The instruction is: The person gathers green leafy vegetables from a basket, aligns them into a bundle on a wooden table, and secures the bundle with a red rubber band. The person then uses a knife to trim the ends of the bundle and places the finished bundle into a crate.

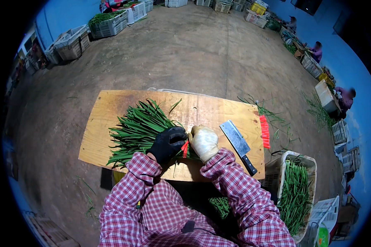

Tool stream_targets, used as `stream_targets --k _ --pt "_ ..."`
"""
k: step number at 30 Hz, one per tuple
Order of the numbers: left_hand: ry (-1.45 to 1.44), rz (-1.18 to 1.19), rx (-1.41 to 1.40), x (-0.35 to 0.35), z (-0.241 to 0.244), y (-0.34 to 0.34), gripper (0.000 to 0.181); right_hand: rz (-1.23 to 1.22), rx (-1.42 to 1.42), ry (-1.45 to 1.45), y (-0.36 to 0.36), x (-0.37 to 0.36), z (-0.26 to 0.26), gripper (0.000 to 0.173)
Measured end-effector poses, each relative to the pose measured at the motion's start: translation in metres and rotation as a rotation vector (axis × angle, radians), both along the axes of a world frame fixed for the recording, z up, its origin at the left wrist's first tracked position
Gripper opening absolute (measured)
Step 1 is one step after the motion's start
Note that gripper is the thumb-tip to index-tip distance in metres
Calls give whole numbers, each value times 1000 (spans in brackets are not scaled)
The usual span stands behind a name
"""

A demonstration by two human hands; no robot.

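A thick bunch of long green leafy stalks (142, 129) lies across the wooden board (92, 136), its leaf tips fanned out to the left. My left hand (169, 142), in a black glove, is closed around the bunch near its right end. Against that end rests my right hand (203, 141), in a whitish glove, its fingers bent close to the left ones; what they pinch is hidden. A red band (185, 148) shows on the bunch between both hands. To the right lies a cleaver (236, 138) with a black handle, its handle towards me.
Red strips (264, 132) hang at the board's right edge. A white crate (314, 173) of green stalks stands at the lower right. Loose stalks (269, 112) litter the floor. Crates (109, 26) line the walls, and co-workers (346, 97) sit along the right one.
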State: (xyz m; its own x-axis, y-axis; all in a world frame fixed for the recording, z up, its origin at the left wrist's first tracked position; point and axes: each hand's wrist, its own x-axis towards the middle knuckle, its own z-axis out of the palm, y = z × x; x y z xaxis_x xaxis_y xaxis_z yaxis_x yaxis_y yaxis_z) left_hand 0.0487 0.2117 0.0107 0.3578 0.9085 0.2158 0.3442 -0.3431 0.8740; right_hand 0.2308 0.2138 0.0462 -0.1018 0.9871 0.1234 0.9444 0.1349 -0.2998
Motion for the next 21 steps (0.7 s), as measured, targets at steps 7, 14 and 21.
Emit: stream_targets --k 7,14,21 --pt "-83 -48 3 4 -8 -3 42 -76 -62 -39 7 -4 -5 26" --pt "-23 26 220 14 -5 -6 31 -114 29 -61 2 -5 -13 22" --pt "-69 45 204 15 -15 -7 22 -153 4 137 -2 -3 -13 25"
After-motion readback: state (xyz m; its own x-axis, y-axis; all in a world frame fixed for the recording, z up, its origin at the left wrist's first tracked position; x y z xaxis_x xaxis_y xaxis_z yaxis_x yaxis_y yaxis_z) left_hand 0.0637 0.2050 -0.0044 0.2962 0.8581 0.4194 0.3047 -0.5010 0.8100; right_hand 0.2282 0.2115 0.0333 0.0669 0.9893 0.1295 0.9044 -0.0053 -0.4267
